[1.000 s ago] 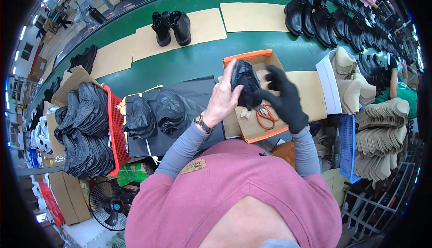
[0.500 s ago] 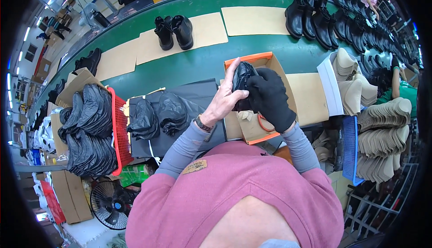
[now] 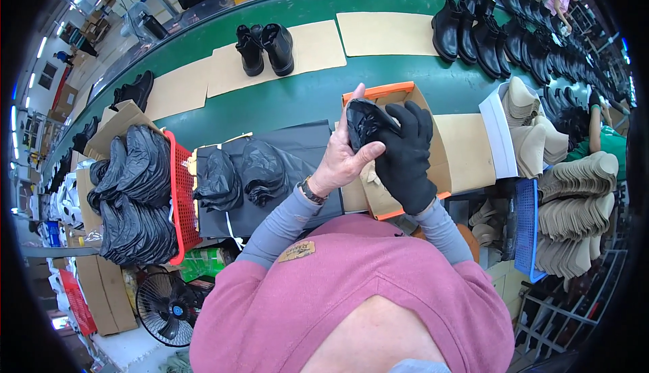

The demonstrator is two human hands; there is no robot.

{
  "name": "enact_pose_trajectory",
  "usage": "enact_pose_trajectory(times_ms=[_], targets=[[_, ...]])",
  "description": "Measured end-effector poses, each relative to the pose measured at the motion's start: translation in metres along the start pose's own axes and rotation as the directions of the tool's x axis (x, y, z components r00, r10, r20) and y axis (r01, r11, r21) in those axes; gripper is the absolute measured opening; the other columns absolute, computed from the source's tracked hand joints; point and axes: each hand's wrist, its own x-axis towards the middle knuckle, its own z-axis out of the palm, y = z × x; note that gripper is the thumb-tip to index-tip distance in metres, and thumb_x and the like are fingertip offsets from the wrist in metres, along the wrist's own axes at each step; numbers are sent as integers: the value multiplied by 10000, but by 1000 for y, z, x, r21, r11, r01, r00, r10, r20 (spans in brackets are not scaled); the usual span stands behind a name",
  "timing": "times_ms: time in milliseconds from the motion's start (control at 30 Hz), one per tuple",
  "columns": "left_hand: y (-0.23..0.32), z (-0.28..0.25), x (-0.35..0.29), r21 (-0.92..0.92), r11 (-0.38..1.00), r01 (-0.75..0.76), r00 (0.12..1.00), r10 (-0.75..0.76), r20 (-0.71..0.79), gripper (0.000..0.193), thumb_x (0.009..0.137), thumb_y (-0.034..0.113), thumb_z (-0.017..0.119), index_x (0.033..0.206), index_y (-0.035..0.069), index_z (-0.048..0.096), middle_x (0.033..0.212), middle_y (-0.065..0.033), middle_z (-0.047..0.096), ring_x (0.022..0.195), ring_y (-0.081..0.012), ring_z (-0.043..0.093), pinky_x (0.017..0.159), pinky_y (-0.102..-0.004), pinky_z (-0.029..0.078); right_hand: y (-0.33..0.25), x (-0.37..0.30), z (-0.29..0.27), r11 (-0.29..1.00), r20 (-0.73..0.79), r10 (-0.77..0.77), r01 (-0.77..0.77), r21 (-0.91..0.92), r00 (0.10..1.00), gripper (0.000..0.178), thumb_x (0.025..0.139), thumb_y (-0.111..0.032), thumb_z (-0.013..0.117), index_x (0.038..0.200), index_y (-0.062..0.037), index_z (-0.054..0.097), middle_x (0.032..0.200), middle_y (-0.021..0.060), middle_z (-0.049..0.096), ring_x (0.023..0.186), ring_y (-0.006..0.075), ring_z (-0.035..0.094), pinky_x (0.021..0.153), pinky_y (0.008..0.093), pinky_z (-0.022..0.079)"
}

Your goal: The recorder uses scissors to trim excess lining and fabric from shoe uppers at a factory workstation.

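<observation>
Above a cardboard box with orange edges [image 3: 399,91], a rounded bundle in crinkled black plastic [image 3: 365,119] is between my hands. My bare left hand [image 3: 345,156] grips it, thumb toward me and fingers along its far left side. A dark-banded watch [image 3: 311,191] is on that wrist. My right hand [image 3: 407,163], in a black glove, lies against the bundle's right side with its fingers stretched up and slightly apart. Pale crumpled paper [image 3: 372,177] shows inside the box. Two similar black plastic bundles [image 3: 265,171] rest on black sheets [image 3: 297,144] to the left.
A red basket [image 3: 181,197] on the left holds stacked black plastic-wrapped pieces. At right, a white box [image 3: 497,133] and a blue basket [image 3: 526,231] hold beige shaped inserts. Black boots [image 3: 276,48] stand on cardboard across the green table [image 3: 297,96]. Other people work nearby.
My gloved fingers have loosened from over the bundle and now point up beside it. The bundle shows more, tilted slightly in my left hand. A person's arms have appeared across the table.
</observation>
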Motion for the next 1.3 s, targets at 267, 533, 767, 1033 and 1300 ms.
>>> enact_pose_trajectory(times_ms=[267,533,767,1033,1300], targets=[[-12,1,2,-351,935,48,989,-93,-113,834,972,429,536,1535,61,41,1356,-64,423,1246,-147,415,1103,-313,287,-23,8,-9,993,-64,120,-118,32,991,275,770,-116,743,1027,-65,663,1306,149,468,1242,335,424,1019,456,335],[-13,-10,9,-407,913,36,988,-93,-121,793,974,542,416,1542,131,44,1329,-110,479,1224,-202,490,1053,-344,391,-24,9,-19,994,-272,93,-72,87,958,237,770,-72,751,981,-48,645,1072,130,578,1061,325,552,888,427,436],[-12,11,3,-289,956,47,994,-74,-84,763,1031,440,372,1530,54,-57,1484,-85,255,1378,-181,253,1157,-334,174,-29,7,-2,954,17,240,-239,181,971,345,794,-23,710,1122,-60,611,995,143,627,848,312,645,686,387,501],[-7,-14,7,-358,920,158,986,-168,3,847,1000,471,450,1530,55,-63,1422,-84,327,1325,-179,313,1141,-314,185,-17,5,-23,669,175,352,-378,640,919,187,848,44,599,1029,-1,589,860,63,632,730,152,631,638,274,497],[16,-36,16,14,967,256,916,-247,316,841,965,508,481,1525,-5,120,1527,-119,263,1398,-196,264,1157,-328,166,21,16,-75,452,167,514,-431,781,842,170,841,87,552,990,8,575,788,52,603,662,107,581,581,251,471]])
